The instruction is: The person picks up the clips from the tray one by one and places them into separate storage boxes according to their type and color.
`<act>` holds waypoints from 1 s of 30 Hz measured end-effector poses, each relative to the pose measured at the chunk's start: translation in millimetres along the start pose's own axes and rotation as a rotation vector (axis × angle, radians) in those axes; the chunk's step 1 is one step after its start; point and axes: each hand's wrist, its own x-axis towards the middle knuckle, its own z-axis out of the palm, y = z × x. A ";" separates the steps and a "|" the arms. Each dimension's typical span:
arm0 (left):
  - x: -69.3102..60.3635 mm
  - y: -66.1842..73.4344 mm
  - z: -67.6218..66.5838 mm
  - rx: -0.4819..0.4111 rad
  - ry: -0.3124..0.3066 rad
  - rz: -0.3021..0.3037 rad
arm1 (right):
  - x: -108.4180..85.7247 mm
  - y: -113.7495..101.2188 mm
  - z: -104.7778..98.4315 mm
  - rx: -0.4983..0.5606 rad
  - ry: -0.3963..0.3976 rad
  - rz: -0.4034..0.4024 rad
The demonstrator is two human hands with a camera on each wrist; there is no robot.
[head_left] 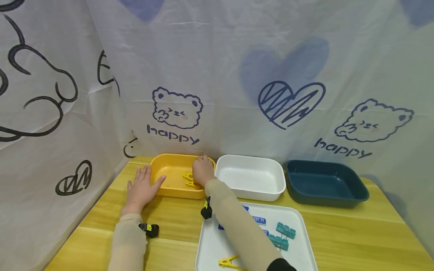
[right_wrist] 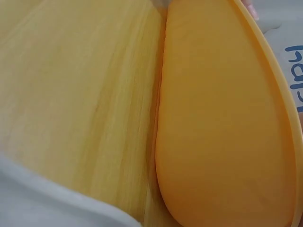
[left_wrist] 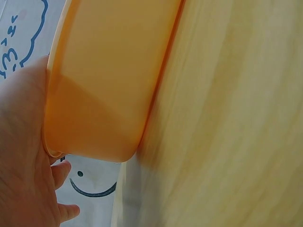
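My left hand (head_left: 141,189) rests with its fingers spread at the left end of the yellow container (head_left: 171,192). In the left wrist view the hand (left_wrist: 23,156) lies against the rim of that container (left_wrist: 104,94). At the container's right end, my right hand (head_left: 203,172) reaches inside with bent fingers; its fingertips are hidden, so whether it pinches anything is unclear. Yellow clips (head_left: 190,183) lie in the container just left of it. The right wrist view shows the container's outer wall (right_wrist: 218,113) but not the right hand.
Right of the yellow container stand a white container (head_left: 251,194) and a dark teal one (head_left: 325,199). A white tray (head_left: 301,233) in front holds blue pieces (head_left: 259,220), teal clips (head_left: 285,230) and a yellow clip (head_left: 228,262), partly under my right forearm. A printed cloth hangs behind.
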 end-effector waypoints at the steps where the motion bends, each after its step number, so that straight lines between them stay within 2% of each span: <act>1: 0.1 0.1 0.2 0.000 -0.001 -0.001 | 0.0 0.3 0.0 0.002 -0.002 -0.001; 10: 1.5 1.7 1.6 -0.006 0.003 0.002 | 1.7 1.1 0.1 0.001 -0.046 0.014; 21: 1.2 0.6 0.2 -0.003 0.007 -0.004 | 4.5 -1.0 3.5 -0.009 -0.044 0.004; 30: 0.4 2.2 0.4 -0.005 0.003 -0.006 | 3.7 -1.1 -1.0 0.038 -0.042 0.008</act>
